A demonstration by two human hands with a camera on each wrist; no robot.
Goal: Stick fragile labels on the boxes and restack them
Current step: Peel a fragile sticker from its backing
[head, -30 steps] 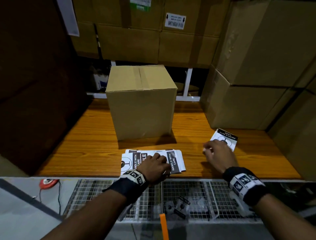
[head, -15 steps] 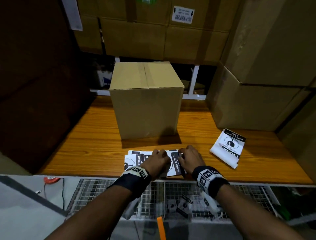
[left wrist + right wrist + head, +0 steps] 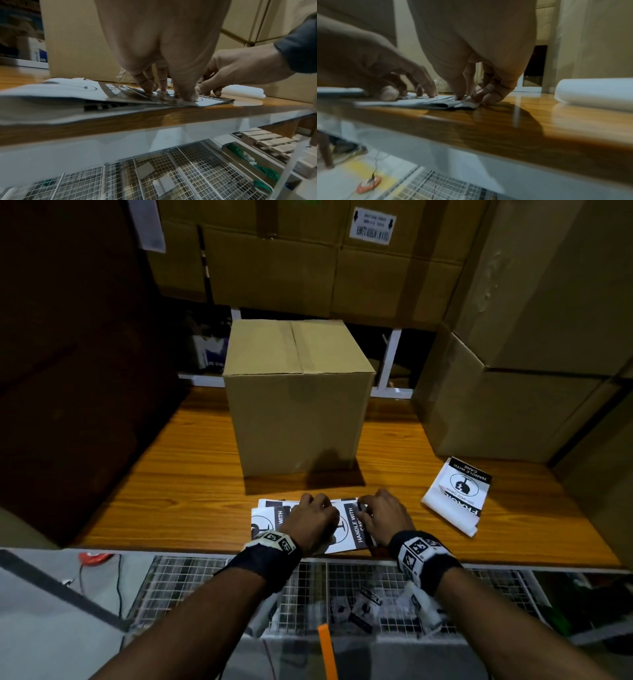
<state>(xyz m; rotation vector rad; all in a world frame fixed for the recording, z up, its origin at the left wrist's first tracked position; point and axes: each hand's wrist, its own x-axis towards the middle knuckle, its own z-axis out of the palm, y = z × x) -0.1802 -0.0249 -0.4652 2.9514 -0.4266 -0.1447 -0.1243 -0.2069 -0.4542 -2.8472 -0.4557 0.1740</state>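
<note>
From the head: held down the label stack at six o'clock on the wooden table with the left hand, apparently to stop the sheets sliding. Kept the box at twelve o'clock, bare on its visible faces. Read "HANDLE WITH CARE" on the stack and on the loose label at three o'clock. From the left wrist: pressed down with straight fingers, gripping nothing. From the right wrist: pinched the stack's three-o'clock corner with the right hand, probably to peel one label.
</note>
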